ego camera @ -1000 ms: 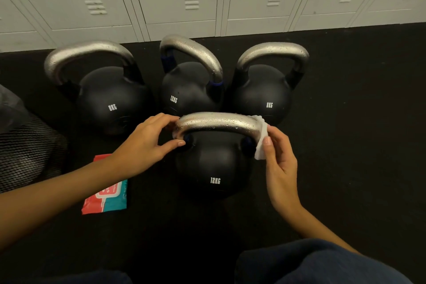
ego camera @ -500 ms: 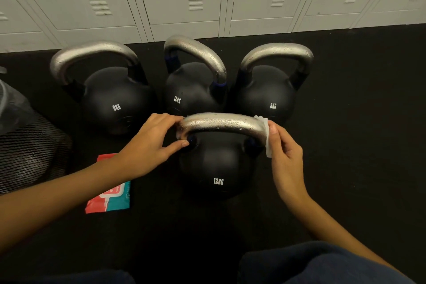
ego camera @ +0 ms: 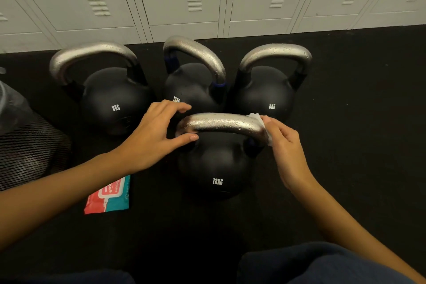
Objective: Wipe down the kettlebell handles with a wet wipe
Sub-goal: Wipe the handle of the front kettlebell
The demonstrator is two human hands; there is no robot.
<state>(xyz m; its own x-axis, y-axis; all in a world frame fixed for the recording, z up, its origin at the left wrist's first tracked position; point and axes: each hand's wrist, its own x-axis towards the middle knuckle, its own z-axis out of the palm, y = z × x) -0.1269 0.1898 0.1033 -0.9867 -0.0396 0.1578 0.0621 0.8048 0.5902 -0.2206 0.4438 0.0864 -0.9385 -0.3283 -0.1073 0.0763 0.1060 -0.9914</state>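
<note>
Wiping the front 12 kg kettlebell's handle (ego camera: 221, 122) is the step I'm on, and my right hand (ego camera: 285, 152) has its grip pinched together on the wet wipe (ego camera: 262, 127), folded over the bend at that hand's end of the bar. My left hand (ego camera: 149, 136) cups the far end, thumb under the steel and fingers arched just above it, bracing rather than clamping, so that grip is apart. The bar between my hands is beaded with droplets. To do this well I should wrap the wipe right round the bar and draw it toward my left hand with firm pressure, then lift that hand to cover the last stretch. Three more kettlebells (ego camera: 115, 101) wait beyond my fingers, and the wipe packet (ego camera: 108, 198) lies under my left forearm.
</note>
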